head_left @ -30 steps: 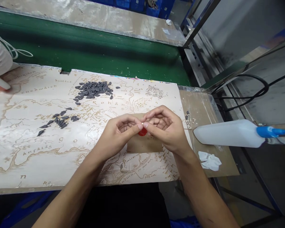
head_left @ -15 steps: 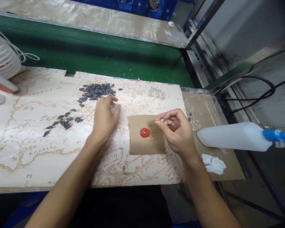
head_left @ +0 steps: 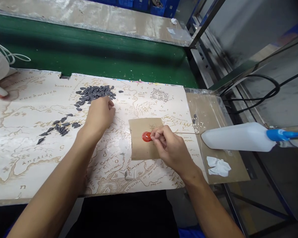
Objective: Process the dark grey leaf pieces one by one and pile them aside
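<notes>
Red disc (head_left: 146, 137) on brown card (head_left: 139, 147), right of the worktop's (head_left: 211, 112) middle, is touched by the pinched right hand (head_left: 170, 148); what is pinched cannot be told. Left hand (head_left: 99, 115) is held curled beside dark flakes (head_left: 95, 93), most left heaped; its grip cannot be told.

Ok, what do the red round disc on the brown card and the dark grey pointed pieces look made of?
The glossy red round disc looks like wax or plastic: smooth shine, soft rim; can't tell which. The brown rectangular card looks like matte kraft cardboard, plain and unglazed. The dark grey pointed pieces look matte, perhaps stone or moulded plastic; too small to tell.
</notes>
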Tool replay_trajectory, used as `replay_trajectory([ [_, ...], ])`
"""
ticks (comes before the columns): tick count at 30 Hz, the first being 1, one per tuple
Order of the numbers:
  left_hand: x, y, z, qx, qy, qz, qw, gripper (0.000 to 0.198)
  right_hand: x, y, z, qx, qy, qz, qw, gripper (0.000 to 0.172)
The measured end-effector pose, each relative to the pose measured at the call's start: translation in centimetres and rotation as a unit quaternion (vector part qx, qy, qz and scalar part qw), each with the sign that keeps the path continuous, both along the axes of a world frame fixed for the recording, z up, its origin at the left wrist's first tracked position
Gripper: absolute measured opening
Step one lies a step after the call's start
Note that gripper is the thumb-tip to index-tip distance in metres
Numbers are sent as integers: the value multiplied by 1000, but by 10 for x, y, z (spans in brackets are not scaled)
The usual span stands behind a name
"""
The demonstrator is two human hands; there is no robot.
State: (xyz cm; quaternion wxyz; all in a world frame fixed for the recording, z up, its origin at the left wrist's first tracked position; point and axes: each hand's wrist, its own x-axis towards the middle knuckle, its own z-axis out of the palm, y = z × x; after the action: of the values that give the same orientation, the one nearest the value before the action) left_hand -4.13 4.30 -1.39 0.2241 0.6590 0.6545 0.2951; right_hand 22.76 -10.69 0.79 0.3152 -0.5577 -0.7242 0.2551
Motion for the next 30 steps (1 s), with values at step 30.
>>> replay_trajectory([
  [30,16,-100,3,-160,-515,-49,841,32,-1,-27,2,23,256,-141,956,27],
])
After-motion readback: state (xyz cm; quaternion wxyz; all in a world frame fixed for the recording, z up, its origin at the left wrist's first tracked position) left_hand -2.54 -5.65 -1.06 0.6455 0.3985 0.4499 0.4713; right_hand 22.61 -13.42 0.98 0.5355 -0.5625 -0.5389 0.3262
